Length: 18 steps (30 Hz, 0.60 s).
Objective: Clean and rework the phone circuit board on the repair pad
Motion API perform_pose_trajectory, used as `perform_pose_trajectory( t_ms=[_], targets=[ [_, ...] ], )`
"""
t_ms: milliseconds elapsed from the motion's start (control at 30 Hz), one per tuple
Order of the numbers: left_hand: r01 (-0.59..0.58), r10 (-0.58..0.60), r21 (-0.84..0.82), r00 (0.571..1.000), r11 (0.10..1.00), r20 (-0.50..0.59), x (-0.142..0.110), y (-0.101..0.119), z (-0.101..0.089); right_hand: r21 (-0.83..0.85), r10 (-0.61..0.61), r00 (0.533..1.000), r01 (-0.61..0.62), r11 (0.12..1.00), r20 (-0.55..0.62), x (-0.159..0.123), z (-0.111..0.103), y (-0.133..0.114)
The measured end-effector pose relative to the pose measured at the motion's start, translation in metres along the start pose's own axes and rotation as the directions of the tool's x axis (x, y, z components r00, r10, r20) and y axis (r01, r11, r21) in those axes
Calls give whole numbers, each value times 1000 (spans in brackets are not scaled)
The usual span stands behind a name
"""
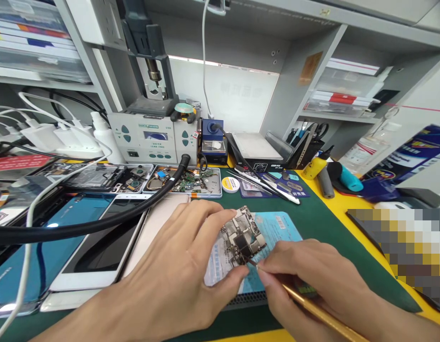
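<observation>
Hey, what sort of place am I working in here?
Probably an electronics or phone repair bench: your left hand steadies a bare circuit board, a shallow tray holds small circuit parts, and a station marked "lead free" stands behind.

Gold handle cut off below; right-edge object pixelated.
</observation>
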<state>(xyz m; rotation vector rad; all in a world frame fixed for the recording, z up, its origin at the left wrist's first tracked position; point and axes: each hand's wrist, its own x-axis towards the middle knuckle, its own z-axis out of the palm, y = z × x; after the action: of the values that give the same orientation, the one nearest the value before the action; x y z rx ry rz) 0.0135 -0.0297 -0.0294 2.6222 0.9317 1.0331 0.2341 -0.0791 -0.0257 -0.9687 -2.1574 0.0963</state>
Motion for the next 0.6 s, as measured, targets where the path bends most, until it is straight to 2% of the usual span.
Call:
perform_pose_trajectory(
  t_ms=[333, 600],
  targets=[
    [-7, 7, 4, 1000, 1000, -12, 0, -1, 1, -20, -18, 1000, 18, 1000, 4, 1, -2, -1],
    [1, -1, -3, 1000, 1000, -8, 1, -1, 2, -49, 47, 999, -48, 998, -9, 9, -7, -8]
  ],
)
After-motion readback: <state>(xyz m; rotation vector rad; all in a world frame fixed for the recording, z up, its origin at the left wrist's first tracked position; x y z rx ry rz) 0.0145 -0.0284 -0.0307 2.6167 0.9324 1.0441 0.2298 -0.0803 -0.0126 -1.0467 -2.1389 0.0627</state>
